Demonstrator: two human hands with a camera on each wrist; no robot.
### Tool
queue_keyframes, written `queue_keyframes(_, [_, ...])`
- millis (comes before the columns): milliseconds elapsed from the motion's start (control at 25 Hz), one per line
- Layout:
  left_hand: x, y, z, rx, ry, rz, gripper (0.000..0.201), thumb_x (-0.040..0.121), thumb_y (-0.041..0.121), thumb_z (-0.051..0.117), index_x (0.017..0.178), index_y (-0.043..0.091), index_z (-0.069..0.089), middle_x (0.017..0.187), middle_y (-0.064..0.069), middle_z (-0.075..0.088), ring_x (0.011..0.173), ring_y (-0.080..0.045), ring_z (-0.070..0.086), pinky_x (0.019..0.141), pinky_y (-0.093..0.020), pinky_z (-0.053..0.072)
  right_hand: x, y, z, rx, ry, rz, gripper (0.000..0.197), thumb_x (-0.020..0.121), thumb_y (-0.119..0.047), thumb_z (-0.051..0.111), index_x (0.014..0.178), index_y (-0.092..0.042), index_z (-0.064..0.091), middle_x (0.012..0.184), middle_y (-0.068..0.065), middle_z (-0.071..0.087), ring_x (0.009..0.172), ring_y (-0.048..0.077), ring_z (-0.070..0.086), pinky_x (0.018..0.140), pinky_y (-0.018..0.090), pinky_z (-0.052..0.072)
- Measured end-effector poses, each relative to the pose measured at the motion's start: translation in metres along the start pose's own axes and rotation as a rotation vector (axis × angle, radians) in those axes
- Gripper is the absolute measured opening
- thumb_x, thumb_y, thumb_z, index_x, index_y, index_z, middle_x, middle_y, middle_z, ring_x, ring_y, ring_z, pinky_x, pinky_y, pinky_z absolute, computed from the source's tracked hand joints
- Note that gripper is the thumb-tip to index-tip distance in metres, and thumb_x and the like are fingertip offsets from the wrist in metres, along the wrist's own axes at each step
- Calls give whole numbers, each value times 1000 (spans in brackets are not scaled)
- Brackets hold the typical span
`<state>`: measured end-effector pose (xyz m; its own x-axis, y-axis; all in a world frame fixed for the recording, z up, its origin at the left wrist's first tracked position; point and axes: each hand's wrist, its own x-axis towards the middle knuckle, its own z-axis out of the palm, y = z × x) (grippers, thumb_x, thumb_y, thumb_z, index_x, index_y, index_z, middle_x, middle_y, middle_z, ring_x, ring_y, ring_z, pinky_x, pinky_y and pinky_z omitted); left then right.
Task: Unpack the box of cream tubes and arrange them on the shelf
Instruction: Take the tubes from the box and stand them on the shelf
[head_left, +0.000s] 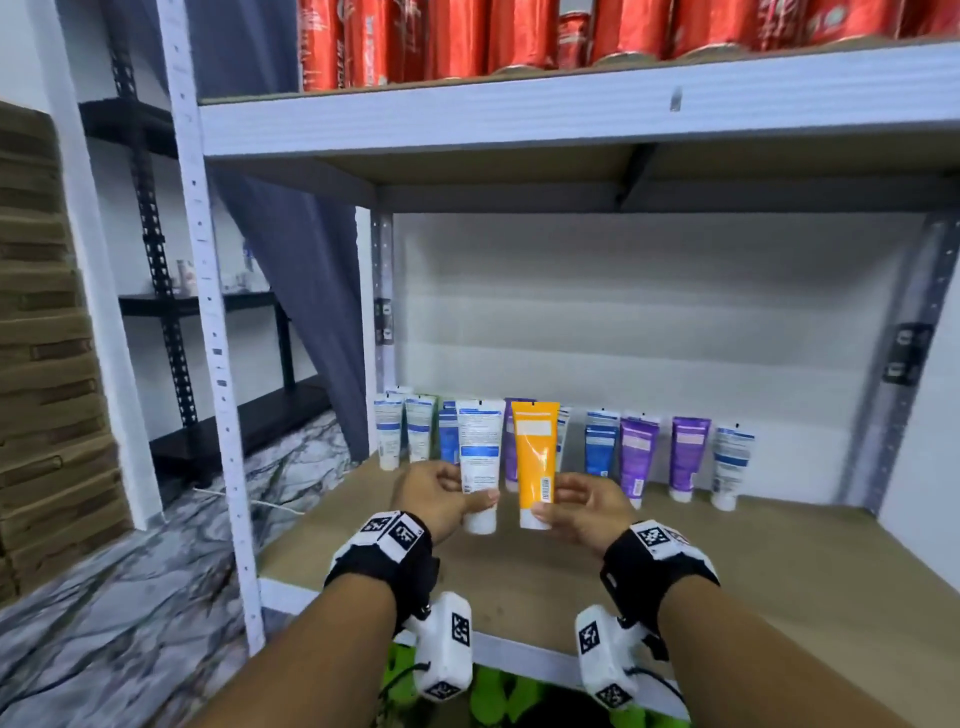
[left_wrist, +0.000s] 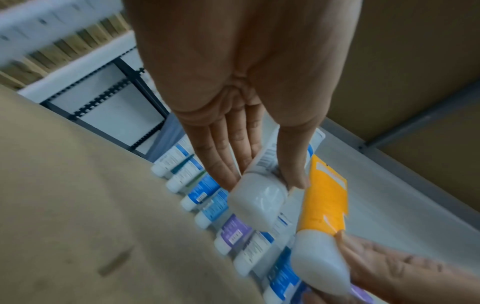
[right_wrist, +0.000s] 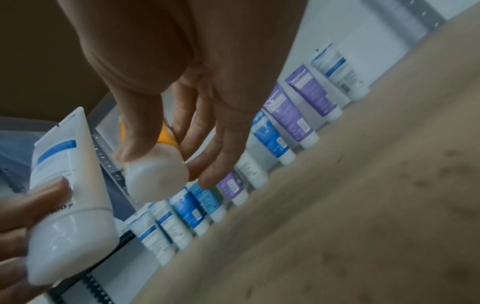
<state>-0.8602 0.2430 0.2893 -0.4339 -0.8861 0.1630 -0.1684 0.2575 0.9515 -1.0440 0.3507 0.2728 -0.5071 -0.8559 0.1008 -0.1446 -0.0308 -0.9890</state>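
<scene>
We hold 2 tubes above shelf (head_left: 597, 566): L hand (head_left: 434, 493) pinches white tube (head_left: 480, 457), R hand (head_left: 589, 506) pinches orange tube (head_left: 535, 457); approx. 11 more tubes (head_left: 688, 452) at shelf's back.

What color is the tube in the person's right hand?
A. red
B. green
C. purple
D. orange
D: the right hand pinches the orange tube near its white cap, while the left hand holds a white tube with blue print; the purple tubes stand in the row at the back of the shelf.
</scene>
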Motion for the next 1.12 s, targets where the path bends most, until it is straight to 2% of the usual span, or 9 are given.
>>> queue_keyframes(120, [12, 6, 42, 86, -89, 21, 40, 48, 32, 93, 78, 19, 69, 78, 1, 74, 78, -17, 72, 77, -42, 59, -1, 5, -38, -133, 66, 14, 37, 67, 2, 83, 91, -16, 61, 91, 6, 66, 88, 23, 65, 81, 46, 58])
queue_keyframes(200, [17, 12, 74, 194, -147, 65, 35, 56, 33, 90, 78, 23, 65, 82, 8, 72, 78, -10, 69, 76, -30, 57, -1, 10, -67, -185, 95, 42, 39, 67, 7, 82, 95, -9, 59, 90, 10, 66, 84, 22, 66, 74, 39, 60])
queue_keyframes(280, [22, 19, 104, 283, -202, 108, 34, 65, 30, 87, 89, 27, 64, 92, 9, 71, 83, -8, 65, 76, -24, 52, 2, 16, -96, -274, 112, 63, 41, 64, 5, 83, 97, -6, 62, 84, 7, 70, 81, 22, 69, 77, 41, 60])
queue_keyframes(400, [38, 25, 151, 356, -296, 119, 47, 66, 33, 85, 108, 26, 65, 107, 10, 70, 93, -8, 65, 85, -25, 51, 9, 30, -142, -448, 130, 131, 41, 56, -5, 89, 89, -13, 64, 75, -3, 70, 78, 16, 69, 81, 42, 59])
queue_keyframes(560, [60, 24, 211, 415, -364, 120, 50, 66, 34, 85, 111, 22, 66, 108, 6, 70, 100, -15, 67, 88, -29, 52, 23, 55, -191, -613, 178, 254, 52, 45, -20, 91, 88, -17, 63, 87, 0, 74, 83, 17, 71, 81, 43, 59])
queue_keyframes(680, [70, 21, 250, 465, -380, 107, 51, 61, 36, 88, 105, 18, 68, 103, 3, 71, 97, -17, 68, 83, -29, 54, 37, 65, -218, -719, 222, 322, 54, 42, -26, 92, 87, -18, 63, 91, 1, 72, 83, 17, 70, 82, 40, 58])
queue_keyframes(800, [79, 16, 279, 502, -353, 100, 57, 55, 38, 90, 102, 17, 68, 101, 1, 71, 93, -17, 68, 79, -28, 55, 44, 64, -231, -795, 270, 379, 62, 46, -26, 93, 101, -19, 64, 101, 2, 70, 92, 18, 68, 86, 36, 56])
queue_keyframes(960, [93, 15, 309, 505, -360, 99, 42, 62, 30, 88, 96, 17, 68, 91, 5, 70, 71, -5, 65, 56, -15, 53, 55, 61, -246, -820, 328, 406, 58, 47, -26, 93, 95, -22, 61, 104, 3, 70, 86, 17, 66, 74, 28, 52])
queue_keyframes(1120, [102, 17, 329, 604, -324, 104, 45, 65, 25, 86, 103, 12, 67, 105, -2, 71, 96, -19, 68, 80, -29, 55, 69, 52, -247, -935, 317, 448, 66, 59, -28, 90, 115, -15, 57, 117, 6, 64, 105, 22, 63, 79, 27, 46])
